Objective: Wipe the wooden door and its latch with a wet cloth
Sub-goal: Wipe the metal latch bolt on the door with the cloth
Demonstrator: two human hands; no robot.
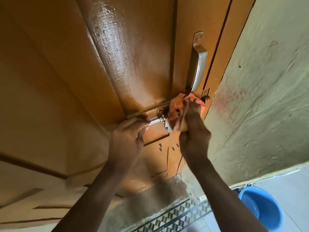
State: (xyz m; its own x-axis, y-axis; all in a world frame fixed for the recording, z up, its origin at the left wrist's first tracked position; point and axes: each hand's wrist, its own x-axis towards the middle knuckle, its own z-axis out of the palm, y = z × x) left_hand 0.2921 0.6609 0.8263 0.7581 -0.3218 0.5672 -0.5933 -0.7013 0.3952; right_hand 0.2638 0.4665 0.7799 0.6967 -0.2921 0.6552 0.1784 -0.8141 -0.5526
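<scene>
Closest, at the bottom right: round blue plastic bucket (262, 206) on the pale floor tiles, well apart from both hands. Beside it, a strip of black and white patterned floor tile (175, 215) at the foot of the door.

Next, 2 bare arms reaching up and forward. Left hand (127, 139) curled around the near end of the shiny silver metal latch bolt (156, 121), fingers pinched shut on it, holding it steady. Right hand (194, 129) closed tight on the crumpled pink and orange wet cloth (177, 113), pressing it against the far end of the latch, near the door edge. Cloth touching the latch, just right of the left hand, and bunched so that part of the metal is hidden under it.

Farther up: the long silver metal pull handle (198, 62), just above the cloth and not touched by either hand.

Farthest: the big glossy brown wooden door (133, 56). Wet, streaky shine on the middle panel, so likely wiped already. Dull, dry look on the left side and lower panels, so probably still to do. Latch wiping in hand right now, maybe about the middle of the job. Pull handle hard to judge, wiped or not.

To the right, the rough pale plaster wall (267, 97), with a faint reddish smear near the door edge.
</scene>
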